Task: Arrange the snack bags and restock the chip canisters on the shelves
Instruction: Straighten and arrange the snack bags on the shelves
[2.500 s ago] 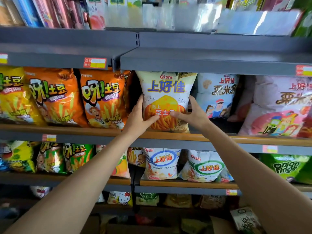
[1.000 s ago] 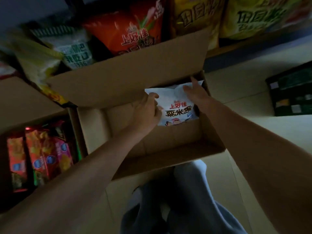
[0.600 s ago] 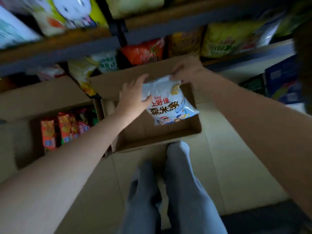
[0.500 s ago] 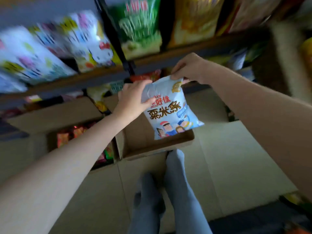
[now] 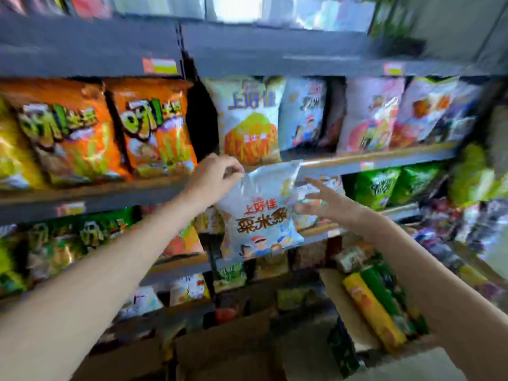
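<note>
your left hand (image 5: 213,174) pinches the top corner of the pale blue snack bag (image 5: 261,215) | bag hangs in the air in front of the shelf edge (image 5: 371,160), under the cheese-stick bag (image 5: 247,119) | right hand (image 5: 327,206) fingers spread loose, just beside the bag's right edge | pretty blurry

You get one view only, head-worn, wide-angle, facing forward into the snack shelves (image 5: 365,160) at arm's reach. It looks level to slightly downward, taking in several shelf tiers and the cardboard boxes (image 5: 228,345) below. Heavy motion blur throughout.
</note>
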Tool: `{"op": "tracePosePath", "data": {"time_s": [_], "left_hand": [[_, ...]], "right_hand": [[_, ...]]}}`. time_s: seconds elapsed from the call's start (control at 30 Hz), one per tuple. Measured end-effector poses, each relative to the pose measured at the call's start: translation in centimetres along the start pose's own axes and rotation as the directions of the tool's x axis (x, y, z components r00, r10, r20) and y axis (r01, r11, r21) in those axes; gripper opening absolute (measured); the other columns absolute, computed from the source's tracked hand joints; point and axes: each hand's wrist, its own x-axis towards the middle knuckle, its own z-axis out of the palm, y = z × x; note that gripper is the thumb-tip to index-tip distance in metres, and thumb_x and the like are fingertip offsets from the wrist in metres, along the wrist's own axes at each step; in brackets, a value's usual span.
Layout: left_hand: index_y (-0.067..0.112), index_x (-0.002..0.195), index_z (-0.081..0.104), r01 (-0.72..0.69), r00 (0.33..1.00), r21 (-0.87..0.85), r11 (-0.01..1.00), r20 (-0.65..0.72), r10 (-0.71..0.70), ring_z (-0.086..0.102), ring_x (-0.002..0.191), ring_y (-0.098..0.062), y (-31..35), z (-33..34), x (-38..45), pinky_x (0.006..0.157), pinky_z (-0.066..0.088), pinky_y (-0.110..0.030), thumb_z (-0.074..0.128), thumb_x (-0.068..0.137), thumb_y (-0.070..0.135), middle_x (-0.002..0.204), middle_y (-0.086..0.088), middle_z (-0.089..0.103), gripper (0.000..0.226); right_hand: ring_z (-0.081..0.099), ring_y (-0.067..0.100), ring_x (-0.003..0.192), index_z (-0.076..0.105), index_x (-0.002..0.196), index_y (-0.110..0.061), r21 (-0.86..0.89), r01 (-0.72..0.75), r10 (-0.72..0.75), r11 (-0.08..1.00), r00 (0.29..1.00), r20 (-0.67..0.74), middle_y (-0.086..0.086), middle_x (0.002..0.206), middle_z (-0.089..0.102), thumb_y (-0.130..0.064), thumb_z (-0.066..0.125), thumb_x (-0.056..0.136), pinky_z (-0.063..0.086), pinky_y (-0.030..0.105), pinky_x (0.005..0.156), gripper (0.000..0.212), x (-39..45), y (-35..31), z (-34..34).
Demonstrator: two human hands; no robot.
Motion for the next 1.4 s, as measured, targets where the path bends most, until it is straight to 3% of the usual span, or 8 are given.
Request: {"op": "tracePosePath", "data": {"time_s": [0.07,0.27,0.4,0.57,0.73,0.9,1.07,1.4], "left_hand": [[0.002,0.085,0.07,-0.034,0.998,0.0,0.999,-0.048,0.034,0.044,0.063,-0.014,1.9,-1.7,1.7,0.062,0.03,-0.03,0.064,0.084,0.007,0.068,-0.001,0.055,0.008],[-0.004,0.09,0.069,-0.089,0.992,-0.075,0.993,-0.097,0.082,0.044,0.054,0.007,6.2,-1.1,5.9,0.056,0.032,-0.005,0.062,0.085,0.001,0.076,-0.007,0.061,0.01],[-0.003,0.092,0.069,-0.086,0.991,-0.073,0.994,-0.106,0.078,0.046,0.062,-0.008,8.9,1.2,9.4,0.057,0.031,-0.003,0.061,0.086,0.004,0.085,-0.013,0.067,0.012],[0.005,0.089,0.069,-0.143,0.963,0.054,0.988,-0.224,0.152,0.05,0.077,-0.016,11.9,3.9,14.1,0.074,0.04,-0.028,0.056,0.087,0.013,0.089,-0.007,0.067,0.015],[0.005,0.101,0.06,-0.073,0.747,0.017,0.997,-0.662,0.066,0.05,0.096,-0.022,13.1,8.0,14.2,0.087,0.036,-0.029,0.041,0.085,0.016,0.101,-0.009,0.055,0.027],[0.004,0.104,0.05,-0.076,0.716,0.032,0.997,-0.694,0.077,0.044,0.11,-0.022,10.3,10.3,12.3,0.098,0.034,-0.024,0.047,0.081,0.016,0.11,-0.016,0.046,0.026],[0.014,0.103,0.043,-0.118,0.65,0.076,0.99,-0.748,0.135,0.045,0.106,-0.023,10.9,10.2,12.2,0.096,0.035,-0.022,0.05,0.081,0.017,0.107,-0.016,0.045,0.023],[0.015,0.105,0.045,-0.185,0.668,0.267,0.946,-0.671,0.321,0.043,0.108,-0.02,11.8,9.4,12.5,0.098,0.034,-0.027,0.054,0.079,0.017,0.112,-0.003,0.039,0.027]], "right_hand": [[0.041,0.026,0.131,0.02,0.144,-0.019,-0.06,0.058,-0.054,0.996,0.996,0.068,0.012,0.138,0.042,-0.018,0.077,0.071,0.039,0.023,0.099,0.092,-0.6,-0.2,0.4],[0.04,-0.003,0.123,0.001,0.147,-0.018,-0.008,0.261,-0.26,0.965,0.961,-0.091,-0.004,0.14,0.031,-0.001,0.075,0.073,0.034,-0.002,0.08,0.106,0.7,-0.5,-3.1],[0.045,0.011,0.128,0.009,0.149,-0.021,0.068,0.382,-0.363,0.922,0.911,-0.194,-0.011,0.134,0.047,-0.021,0.089,0.056,0.043,0.033,0.103,0.123,3.3,1.3,-8.5],[0.061,0.018,0.111,0.033,0.137,-0.02,0.14,0.48,-0.438,0.866,0.863,-0.253,0.003,0.121,0.06,-0.031,0.089,0.05,0.056,0.033,0.083,0.104,6.2,2.2,-14.1],[0.065,0.02,0.103,0.04,0.125,-0.026,0.141,0.603,-0.531,0.785,0.773,-0.347,0.003,0.114,0.063,-0.021,0.083,0.057,0.058,0.034,0.076,0.08,9.4,2.1,-18.1],[0.058,0.017,0.112,0.04,0.127,-0.019,0.02,0.667,-0.623,0.745,0.706,-0.335,0.003,0.121,0.056,-0.04,0.085,0.058,0.055,0.042,0.087,0.085,11.6,1.9,-18.6],[0.054,0.005,0.112,0.039,0.128,-0.012,-0.034,0.751,-0.713,0.659,0.611,-0.343,-0.008,0.119,0.053,-0.032,0.085,0.059,0.052,0.028,0.09,0.085,12.4,2.0,-18.8],[0.047,0.002,0.118,0.035,0.121,-0.03,-0.062,0.829,-0.74,0.555,0.458,-0.493,-0.015,0.123,0.042,-0.039,0.08,0.059,0.04,0.015,0.097,0.077,12.1,3.0,-18.7]]}}
